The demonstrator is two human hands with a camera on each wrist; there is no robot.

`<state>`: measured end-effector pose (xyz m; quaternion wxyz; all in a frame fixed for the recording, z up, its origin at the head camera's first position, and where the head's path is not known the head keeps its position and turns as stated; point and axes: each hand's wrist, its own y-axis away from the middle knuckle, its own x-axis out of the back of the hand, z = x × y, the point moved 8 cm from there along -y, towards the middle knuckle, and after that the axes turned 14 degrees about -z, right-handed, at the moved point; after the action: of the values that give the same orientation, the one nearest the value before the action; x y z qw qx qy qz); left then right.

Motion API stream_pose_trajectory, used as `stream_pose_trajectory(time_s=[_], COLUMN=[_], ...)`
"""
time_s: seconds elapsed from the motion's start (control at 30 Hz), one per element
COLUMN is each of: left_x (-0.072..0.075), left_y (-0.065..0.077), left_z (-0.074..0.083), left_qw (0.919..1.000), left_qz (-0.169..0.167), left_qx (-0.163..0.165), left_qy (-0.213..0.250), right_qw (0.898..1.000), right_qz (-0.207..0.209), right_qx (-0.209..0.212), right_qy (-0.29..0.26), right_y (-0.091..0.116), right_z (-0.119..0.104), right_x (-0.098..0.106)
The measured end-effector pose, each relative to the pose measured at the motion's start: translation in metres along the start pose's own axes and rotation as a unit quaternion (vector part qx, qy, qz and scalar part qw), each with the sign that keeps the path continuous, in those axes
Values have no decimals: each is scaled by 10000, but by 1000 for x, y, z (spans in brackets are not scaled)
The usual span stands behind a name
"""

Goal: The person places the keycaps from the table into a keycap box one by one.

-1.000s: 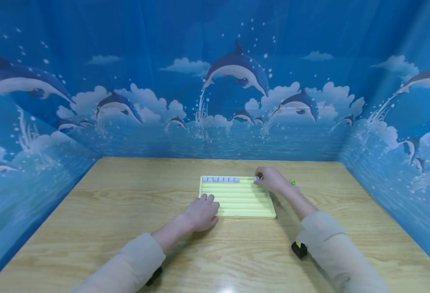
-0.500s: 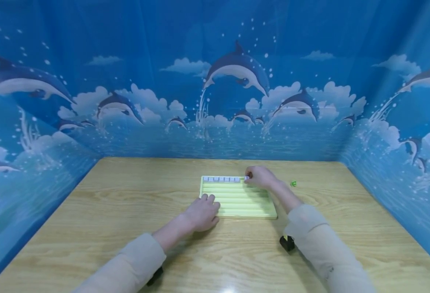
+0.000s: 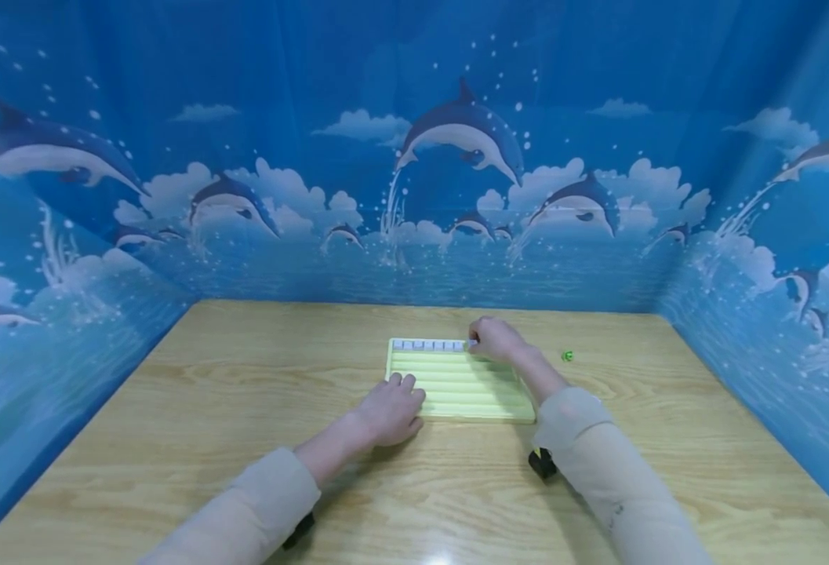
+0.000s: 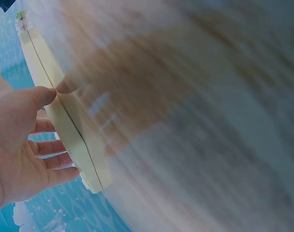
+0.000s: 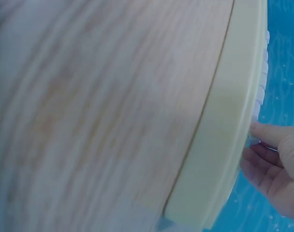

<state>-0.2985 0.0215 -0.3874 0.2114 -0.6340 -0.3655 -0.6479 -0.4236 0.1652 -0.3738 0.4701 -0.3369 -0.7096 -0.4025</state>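
A pale yellow-green ridged tray (image 3: 478, 404) lies on the wooden table. Along its back groove runs a row of several small whitish-lilac blocks (image 3: 428, 345). My right hand (image 3: 496, 340) is at the right end of this row, pinching one more small pale block (image 5: 254, 141) between thumb and fingers, mostly hidden by them. At the tray's front left corner, my left hand (image 3: 389, 412) holds the tray. In the left wrist view its thumb (image 4: 44, 95) presses the tray's front wall (image 4: 72, 133), while the other fingers reach behind that wall.
A small bright green object (image 3: 567, 356) sits on the table (image 3: 245, 377) to the right of the tray. Blue dolphin-printed cloth (image 3: 414, 267) closes off the back and both sides. Black wrist devices (image 3: 543, 463) hang under the sleeves.
My right hand has moved left along the tray's back edge with the small block, up to the end of the row. The left hand has stayed on the tray's corner.
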Motion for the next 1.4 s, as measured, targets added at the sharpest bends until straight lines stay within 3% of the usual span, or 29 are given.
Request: stream_pose_trajectory(time_s=[0.53,0.9,1.4], left_x=[1,0,0], left_y=[0,0,0], left_z=[0,1,1], left_qw=[10000,9999,9999], left_qz=[-58,-75,-55], left_qx=[54,92,82], left_qy=[-35,-120,-88], right_qw=[9987,9988,9999], right_qz=[143,72,132], right_qx=[189,412,77], right_qy=[445,234,-39], right_y=[-1,2,13], right_z=[-11,-12,-4], right_x=[2,-2,2])
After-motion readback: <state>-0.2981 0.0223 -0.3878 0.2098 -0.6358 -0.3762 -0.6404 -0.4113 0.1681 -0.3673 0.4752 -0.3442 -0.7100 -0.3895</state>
